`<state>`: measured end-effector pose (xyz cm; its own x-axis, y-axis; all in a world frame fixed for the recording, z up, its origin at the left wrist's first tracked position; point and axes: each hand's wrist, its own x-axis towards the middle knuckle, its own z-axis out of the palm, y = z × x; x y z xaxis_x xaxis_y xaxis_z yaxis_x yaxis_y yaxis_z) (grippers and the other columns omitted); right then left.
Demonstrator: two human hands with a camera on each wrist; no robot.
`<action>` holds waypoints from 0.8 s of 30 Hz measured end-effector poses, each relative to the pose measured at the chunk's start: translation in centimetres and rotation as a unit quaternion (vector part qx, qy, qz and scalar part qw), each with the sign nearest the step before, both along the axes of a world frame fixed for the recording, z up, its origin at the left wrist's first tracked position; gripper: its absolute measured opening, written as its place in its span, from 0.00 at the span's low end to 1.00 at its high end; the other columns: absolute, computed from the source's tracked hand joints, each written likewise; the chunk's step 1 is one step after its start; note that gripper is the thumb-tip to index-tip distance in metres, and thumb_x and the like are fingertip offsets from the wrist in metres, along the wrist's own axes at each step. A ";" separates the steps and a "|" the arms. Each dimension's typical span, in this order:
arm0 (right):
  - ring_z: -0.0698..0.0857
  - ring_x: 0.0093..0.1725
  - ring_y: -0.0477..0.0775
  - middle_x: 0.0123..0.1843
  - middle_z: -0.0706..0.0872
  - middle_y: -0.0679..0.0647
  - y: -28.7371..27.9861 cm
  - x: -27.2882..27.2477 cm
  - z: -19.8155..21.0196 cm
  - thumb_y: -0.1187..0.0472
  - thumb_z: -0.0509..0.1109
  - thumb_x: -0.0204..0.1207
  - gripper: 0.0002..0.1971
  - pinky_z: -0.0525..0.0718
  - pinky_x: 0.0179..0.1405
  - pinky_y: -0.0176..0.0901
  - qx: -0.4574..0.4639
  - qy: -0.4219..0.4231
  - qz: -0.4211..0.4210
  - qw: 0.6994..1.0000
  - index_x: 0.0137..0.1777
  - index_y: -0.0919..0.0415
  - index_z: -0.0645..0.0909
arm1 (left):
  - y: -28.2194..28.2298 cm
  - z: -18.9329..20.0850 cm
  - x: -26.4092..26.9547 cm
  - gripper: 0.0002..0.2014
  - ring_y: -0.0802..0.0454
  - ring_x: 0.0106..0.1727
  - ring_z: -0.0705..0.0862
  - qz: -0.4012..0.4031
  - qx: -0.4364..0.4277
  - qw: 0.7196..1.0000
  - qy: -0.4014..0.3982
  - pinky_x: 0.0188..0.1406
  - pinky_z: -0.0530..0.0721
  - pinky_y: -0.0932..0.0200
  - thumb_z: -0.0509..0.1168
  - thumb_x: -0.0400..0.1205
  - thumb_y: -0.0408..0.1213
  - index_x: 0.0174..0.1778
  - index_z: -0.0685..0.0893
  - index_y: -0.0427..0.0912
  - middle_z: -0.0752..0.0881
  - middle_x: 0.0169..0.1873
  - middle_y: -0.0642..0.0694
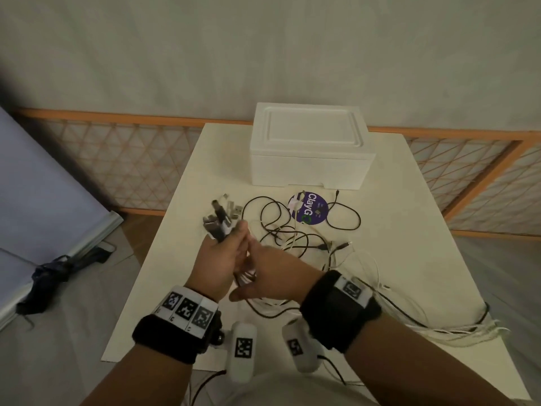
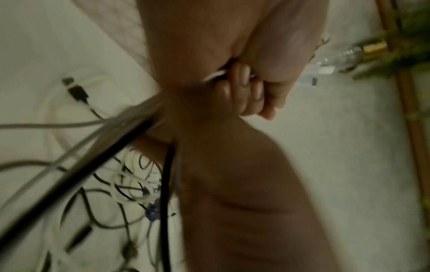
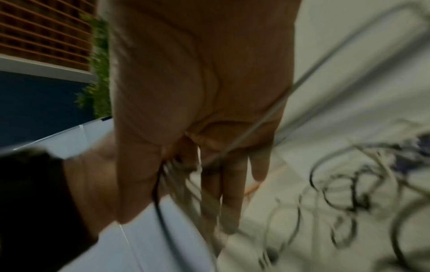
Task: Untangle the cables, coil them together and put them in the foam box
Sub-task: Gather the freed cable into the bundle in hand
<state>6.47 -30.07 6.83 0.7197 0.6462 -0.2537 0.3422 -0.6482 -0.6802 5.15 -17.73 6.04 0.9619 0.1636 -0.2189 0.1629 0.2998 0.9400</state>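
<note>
Over the white table my left hand grips a bundle of black and white cables just below their USB plugs, which stick up and away from me. In the left wrist view its fingers are curled round the white strands. My right hand lies just right of it, fingers straight, with the strands running between thumb and fingers. The remaining cables lie tangled on the table beyond the hands. The white foam box stands at the far edge with its lid on.
A round purple sticker lies under cable loops in front of the box. Long strands trail off the table's right edge. A dark folded item lies on the floor at left. A wooden lattice fence runs behind the table.
</note>
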 end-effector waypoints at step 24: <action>0.79 0.49 0.43 0.47 0.82 0.42 -6.2 4.2 -3.4 0.43 0.64 0.79 0.13 0.72 0.47 0.38 -0.116 -0.105 -0.030 0.987 0.51 0.50 0.83 | 6.8 -10.5 -3.9 0.20 0.51 0.40 0.80 0.224 -0.120 0.926 0.281 0.41 0.78 0.55 0.62 0.83 0.51 0.29 0.75 0.44 0.88 0.38 0.47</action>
